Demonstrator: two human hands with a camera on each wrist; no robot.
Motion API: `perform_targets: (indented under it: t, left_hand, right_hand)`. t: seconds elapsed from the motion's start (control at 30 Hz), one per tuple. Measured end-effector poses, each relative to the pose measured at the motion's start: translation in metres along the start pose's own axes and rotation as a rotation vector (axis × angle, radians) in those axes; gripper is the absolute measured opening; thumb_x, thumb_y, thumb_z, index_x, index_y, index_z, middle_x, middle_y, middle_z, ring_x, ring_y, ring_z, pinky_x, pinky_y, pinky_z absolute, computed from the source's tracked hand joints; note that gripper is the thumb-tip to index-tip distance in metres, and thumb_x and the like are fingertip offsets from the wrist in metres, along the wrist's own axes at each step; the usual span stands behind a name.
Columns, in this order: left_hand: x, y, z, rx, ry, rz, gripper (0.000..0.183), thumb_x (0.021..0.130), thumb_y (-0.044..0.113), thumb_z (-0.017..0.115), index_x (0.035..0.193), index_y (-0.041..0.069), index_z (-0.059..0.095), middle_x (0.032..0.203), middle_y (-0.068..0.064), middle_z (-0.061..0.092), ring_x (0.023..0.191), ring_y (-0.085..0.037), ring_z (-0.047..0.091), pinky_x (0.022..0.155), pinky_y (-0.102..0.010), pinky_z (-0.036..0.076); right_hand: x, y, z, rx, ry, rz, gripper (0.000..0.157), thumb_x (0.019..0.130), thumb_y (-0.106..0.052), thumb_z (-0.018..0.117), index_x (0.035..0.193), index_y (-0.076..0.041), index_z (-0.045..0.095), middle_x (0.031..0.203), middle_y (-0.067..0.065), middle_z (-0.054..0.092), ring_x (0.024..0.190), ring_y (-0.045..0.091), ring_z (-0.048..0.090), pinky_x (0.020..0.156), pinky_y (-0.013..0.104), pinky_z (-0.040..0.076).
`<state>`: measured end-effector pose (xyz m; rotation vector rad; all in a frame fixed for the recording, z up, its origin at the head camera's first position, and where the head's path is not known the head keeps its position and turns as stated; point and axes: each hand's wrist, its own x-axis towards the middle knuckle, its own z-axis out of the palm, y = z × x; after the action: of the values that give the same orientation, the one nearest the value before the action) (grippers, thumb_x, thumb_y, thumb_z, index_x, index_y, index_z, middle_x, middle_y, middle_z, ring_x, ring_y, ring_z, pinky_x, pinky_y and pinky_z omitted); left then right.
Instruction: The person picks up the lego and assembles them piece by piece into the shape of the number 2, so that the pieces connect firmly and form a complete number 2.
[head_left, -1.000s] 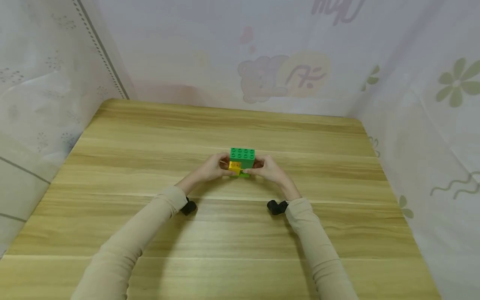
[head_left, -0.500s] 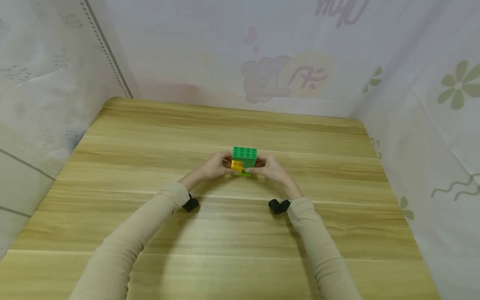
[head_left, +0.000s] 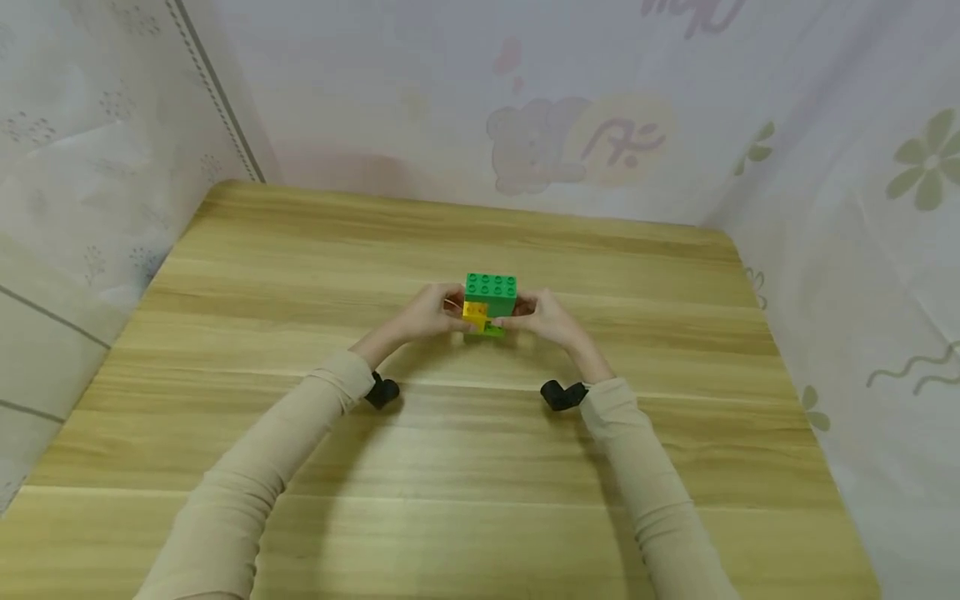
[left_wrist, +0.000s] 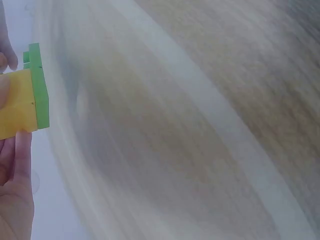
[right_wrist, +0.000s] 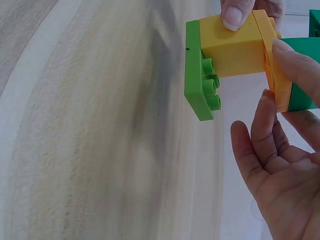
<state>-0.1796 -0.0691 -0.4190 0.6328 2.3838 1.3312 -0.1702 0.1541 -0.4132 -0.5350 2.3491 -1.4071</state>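
Observation:
A small stack of toy building bricks is held up between both hands in the middle of the head view. It comprises a light green plate [right_wrist: 195,70], a yellow brick [right_wrist: 230,47], a thin orange plate [right_wrist: 277,70] and a green brick [head_left: 491,286] on top. My left hand [head_left: 433,313] grips the yellow brick, thumb on its near face. With the thumb and fingers of my right hand [head_left: 546,318], I pinch the orange plate beside the green brick. The two other right fingers stand away from the bricks. Much of the left fingers is hidden behind the stack.
The wood-grain table [head_left: 450,467] spreads out around both forearms. Patterned sheets [head_left: 390,100] rise along its back and sides. A black wrist camera [head_left: 382,392] sits at the left cuff, another black camera [head_left: 562,395] at the right.
The whole head view has shifted, so the table, hands and bricks lie slightly higher in it. Both hands keep their hold on the stack, with little visible movement.

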Motion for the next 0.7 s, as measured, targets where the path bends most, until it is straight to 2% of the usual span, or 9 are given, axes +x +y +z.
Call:
perform_targets:
  t: [0.3, 0.53, 0.7]
  left_hand:
    - [-0.001, 0.011, -0.009, 0.006, -0.003, 0.03, 0.034, 0.075, 0.009, 0.074, 0.105, 0.0, 0.059, 0.104, -0.015, 0.062, 0.099, -0.026, 0.056, 0.094, -0.037, 0.046]
    - [-0.005, 0.022, -0.019, 0.037, 0.011, 0.083, 0.036, 0.075, 0.008, 0.073, 0.107, 0.001, 0.06, 0.105, -0.014, 0.063, 0.101, -0.026, 0.056, 0.095, -0.039, 0.044]
    - [-0.007, 0.033, -0.026, 0.031, 0.011, 0.109, 0.036, 0.075, 0.011, 0.074, 0.107, 0.003, 0.06, 0.104, -0.013, 0.063, 0.1, -0.025, 0.057, 0.095, -0.037, 0.044]
  right_hand:
    - [-0.012, -0.038, -0.007, 0.02, 0.006, -0.016, 0.031, 0.081, -0.005, 0.067, 0.11, 0.005, 0.061, 0.097, 0.027, 0.064, 0.083, 0.035, 0.059, 0.072, 0.028, 0.049]
    - [-0.016, -0.056, -0.012, 0.021, 0.005, -0.054, 0.03, 0.082, -0.004, 0.065, 0.11, 0.005, 0.061, 0.097, 0.022, 0.066, 0.082, 0.026, 0.061, 0.075, 0.034, 0.052]
    - [-0.019, -0.067, -0.017, 0.013, 0.02, -0.082, 0.03, 0.082, -0.003, 0.065, 0.111, 0.005, 0.06, 0.098, 0.025, 0.064, 0.083, 0.03, 0.06, 0.075, 0.033, 0.051]
